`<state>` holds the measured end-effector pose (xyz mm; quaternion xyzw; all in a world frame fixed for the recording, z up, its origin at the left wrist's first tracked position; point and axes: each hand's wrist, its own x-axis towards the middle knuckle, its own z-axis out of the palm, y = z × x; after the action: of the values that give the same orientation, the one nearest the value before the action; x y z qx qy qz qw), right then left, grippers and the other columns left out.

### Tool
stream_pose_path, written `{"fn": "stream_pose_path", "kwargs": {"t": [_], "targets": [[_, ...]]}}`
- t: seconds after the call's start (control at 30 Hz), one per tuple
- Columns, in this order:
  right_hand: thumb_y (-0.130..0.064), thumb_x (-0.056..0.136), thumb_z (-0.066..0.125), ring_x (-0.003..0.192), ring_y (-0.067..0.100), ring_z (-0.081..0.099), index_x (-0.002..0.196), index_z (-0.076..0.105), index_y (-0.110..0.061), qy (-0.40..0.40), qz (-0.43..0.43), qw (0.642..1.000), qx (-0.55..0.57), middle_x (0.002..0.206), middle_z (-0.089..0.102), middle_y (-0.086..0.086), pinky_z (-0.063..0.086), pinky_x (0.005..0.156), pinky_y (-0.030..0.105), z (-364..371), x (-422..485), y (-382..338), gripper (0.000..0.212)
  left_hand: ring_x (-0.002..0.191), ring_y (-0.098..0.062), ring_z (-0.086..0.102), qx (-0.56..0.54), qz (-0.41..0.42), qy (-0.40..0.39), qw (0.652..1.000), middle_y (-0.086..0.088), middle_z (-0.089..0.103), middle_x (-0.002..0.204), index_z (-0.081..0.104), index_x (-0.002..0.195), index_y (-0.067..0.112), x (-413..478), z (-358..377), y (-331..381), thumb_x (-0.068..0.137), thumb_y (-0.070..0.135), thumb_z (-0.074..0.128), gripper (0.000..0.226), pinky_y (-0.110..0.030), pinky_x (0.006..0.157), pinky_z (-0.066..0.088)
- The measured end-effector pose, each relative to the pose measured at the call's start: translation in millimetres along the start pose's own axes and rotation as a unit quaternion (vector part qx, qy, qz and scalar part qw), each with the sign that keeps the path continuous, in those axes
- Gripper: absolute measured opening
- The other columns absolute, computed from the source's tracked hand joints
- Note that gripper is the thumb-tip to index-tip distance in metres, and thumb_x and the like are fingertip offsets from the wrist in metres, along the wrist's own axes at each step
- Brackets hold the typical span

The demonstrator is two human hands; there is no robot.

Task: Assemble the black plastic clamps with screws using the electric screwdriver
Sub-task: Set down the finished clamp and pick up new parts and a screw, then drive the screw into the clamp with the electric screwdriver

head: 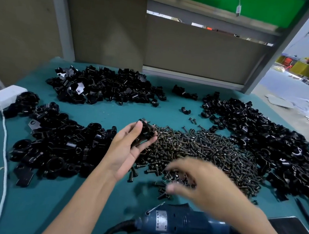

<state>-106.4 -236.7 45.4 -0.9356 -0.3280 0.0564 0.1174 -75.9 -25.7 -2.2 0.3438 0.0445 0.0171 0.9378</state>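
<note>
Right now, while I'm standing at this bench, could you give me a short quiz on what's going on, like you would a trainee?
1. True or false: the right hand grips the blue electric screwdriver.
2. What does the left hand hold? A a screw; B a black clamp; C a spanner.
3. Fill in: the right hand is above the pile of ____.
Key: 1 false, it lies on the table; 2 B; 3 screws.
</note>
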Motion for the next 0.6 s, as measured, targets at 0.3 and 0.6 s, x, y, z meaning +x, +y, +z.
{"fn": "stream_pose_path", "kwargs": {"t": [0.3, 0.6], "targets": [[-0.085, 0.076, 0.037, 0.102, 0.011, 0.039, 0.141, -0.006, -0.056, -0.130, 0.017, 0.985, -0.109, 0.126, 0.026, -0.009, 0.041, 0.080, 0.024, 51.7, -41.7, 4.5, 0.084, 0.098, -0.032, 0.071, 0.099, 0.054, 0.028, 0.993, -0.014, 0.073, 0.094, 0.063, 0.111, 0.008, 0.3, -1.7, -2.8, 0.064, 0.006, 0.077, 0.049, -0.027, 0.080, 0.058], [-0.069, 0.064, 0.073, 0.077, 0.005, 0.062, 0.128, 0.046, -0.027, 0.051, -0.077, 0.985, -0.148, 0.092, 0.062, -0.012, 0.054, 0.064, 0.019, 37.0, -56.7, 14.4, 0.081, 0.099, -0.032, 0.070, 0.138, 0.054, -0.006, 0.989, -0.025, 0.062, 0.114, 0.072, 0.110, 0.026, -3.8, 0.6, -0.7, 0.063, 0.006, 0.077, 0.051, -0.030, 0.084, 0.058]]}}
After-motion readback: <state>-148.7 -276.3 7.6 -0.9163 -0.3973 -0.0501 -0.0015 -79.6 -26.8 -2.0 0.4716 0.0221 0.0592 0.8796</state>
